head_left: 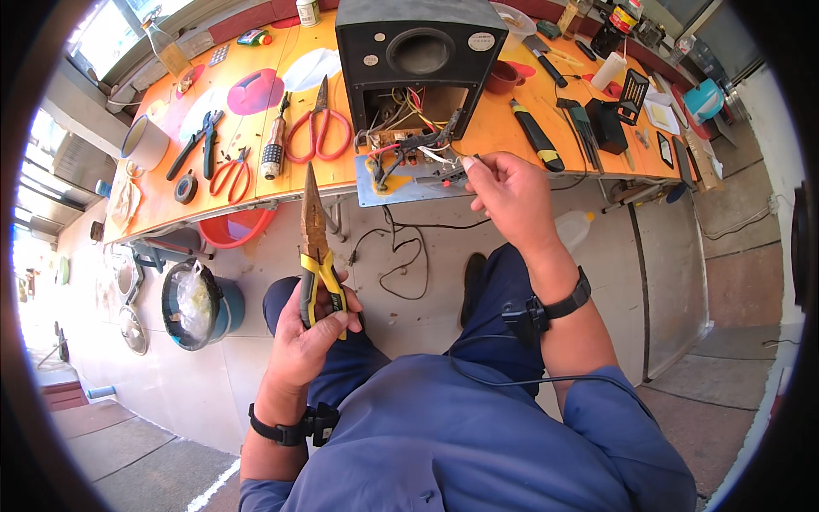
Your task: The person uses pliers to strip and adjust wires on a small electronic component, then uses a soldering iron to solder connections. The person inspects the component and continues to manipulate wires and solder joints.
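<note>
My left hand is closed round the yellow-and-black handles of long-nose pliers, whose rusty jaws point up, away from me. My right hand is pinched at the edge of an opened speaker's panel; what its fingertips hold is too small to make out. The black speaker box stands on the table, its lower opening facing me. Out of it runs a bundle of coloured wires to a circuit board on a metal panel, which overhangs the table's front edge.
On the orange table at left lie red-handled scissors, a screwdriver, cutting pliers, small red pliers and black tape. A utility knife lies at right. A bucket and black cable are below.
</note>
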Available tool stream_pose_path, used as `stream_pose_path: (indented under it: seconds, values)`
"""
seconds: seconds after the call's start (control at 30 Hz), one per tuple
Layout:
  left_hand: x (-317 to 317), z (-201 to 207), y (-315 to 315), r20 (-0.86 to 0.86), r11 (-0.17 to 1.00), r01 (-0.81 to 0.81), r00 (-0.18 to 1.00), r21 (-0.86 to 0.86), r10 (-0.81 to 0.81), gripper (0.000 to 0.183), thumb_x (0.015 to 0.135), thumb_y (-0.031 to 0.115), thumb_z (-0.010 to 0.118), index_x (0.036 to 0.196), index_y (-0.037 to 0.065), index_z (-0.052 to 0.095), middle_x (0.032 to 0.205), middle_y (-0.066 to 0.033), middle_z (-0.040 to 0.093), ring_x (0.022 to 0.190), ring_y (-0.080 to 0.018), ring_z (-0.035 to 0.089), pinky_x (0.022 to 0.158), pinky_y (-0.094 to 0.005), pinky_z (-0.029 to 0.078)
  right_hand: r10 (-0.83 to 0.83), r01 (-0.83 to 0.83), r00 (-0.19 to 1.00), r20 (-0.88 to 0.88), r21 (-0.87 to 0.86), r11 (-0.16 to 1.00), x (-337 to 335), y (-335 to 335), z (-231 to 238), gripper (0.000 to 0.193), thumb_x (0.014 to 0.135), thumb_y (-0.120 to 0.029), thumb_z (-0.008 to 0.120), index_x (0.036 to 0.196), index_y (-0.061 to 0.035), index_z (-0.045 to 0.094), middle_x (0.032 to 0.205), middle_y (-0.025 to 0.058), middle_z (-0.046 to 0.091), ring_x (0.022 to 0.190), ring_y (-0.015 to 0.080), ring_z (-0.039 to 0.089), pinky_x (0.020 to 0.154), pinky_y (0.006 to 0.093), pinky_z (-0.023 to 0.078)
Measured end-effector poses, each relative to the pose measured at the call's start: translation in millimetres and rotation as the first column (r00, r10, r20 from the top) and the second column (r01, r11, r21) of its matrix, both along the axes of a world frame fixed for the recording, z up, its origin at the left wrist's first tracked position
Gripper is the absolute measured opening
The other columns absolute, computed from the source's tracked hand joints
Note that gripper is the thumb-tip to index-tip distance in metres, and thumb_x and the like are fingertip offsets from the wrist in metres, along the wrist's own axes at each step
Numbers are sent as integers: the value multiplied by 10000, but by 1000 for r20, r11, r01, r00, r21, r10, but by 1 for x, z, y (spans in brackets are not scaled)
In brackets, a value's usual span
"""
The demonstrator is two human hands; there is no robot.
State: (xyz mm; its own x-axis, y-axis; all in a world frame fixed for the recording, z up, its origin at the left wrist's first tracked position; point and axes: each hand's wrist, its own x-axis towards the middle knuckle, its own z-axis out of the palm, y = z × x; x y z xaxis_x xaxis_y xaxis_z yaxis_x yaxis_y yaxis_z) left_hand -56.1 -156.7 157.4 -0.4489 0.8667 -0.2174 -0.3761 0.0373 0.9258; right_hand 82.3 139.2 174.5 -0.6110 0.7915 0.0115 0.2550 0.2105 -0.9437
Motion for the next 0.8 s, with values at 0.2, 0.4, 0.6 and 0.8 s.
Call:
stream_pose_path:
  seconds: [0.2, 0.4, 0.6, 0.8]
  values:
    - [-5, 17, 7, 10, 982, 136, 991, -130, -136, 498, 986, 14, 551, 1475, -19, 461, 1215, -123, 684, 944, -163, 694, 725, -247, 529, 37, -31, 996, -85, 63, 998, -5, 17, -1, 321, 989, -243, 739, 1103, 56, 720, 842, 32, 715, 644, 63, 633, 587, 217, 490]
    - [0, 22, 22, 144, 930, 291, 954, -224, -263, 561, 981, 13, 525, 1529, -21, 411, 1269, -190, 688, 1058, -234, 736, 650, -236, 562, 79, -81, 993, -89, -23, 996, -1, 23, 4, 343, 963, -198, 757, 1201, 42, 698, 910, 38, 731, 666, 74, 659, 571, 221, 480]
    - [6, 22, 33, 183, 905, 351, 932, -241, -313, 477, 1012, -30, 489, 1485, -65, 440, 1336, -169, 667, 1184, -235, 680, 841, -303, 622, 91, -100, 989, -120, -77, 992, 3, 25, 3, 358, 945, -145, 773, 1228, 55, 683, 941, 50, 727, 673, 87, 671, 624, 233, 527]
    - [3, 36, 43, 109, 861, 382, 924, -336, -367, 406, 1046, 38, 514, 1440, -54, 490, 1290, -142, 678, 1102, -201, 708, 789, -293, 629, 122, -126, 982, -144, -19, 992, 2, 29, -5, 407, 978, -286, 774, 1246, 8, 689, 871, 13, 734, 678, 62, 689, 501, 197, 413]
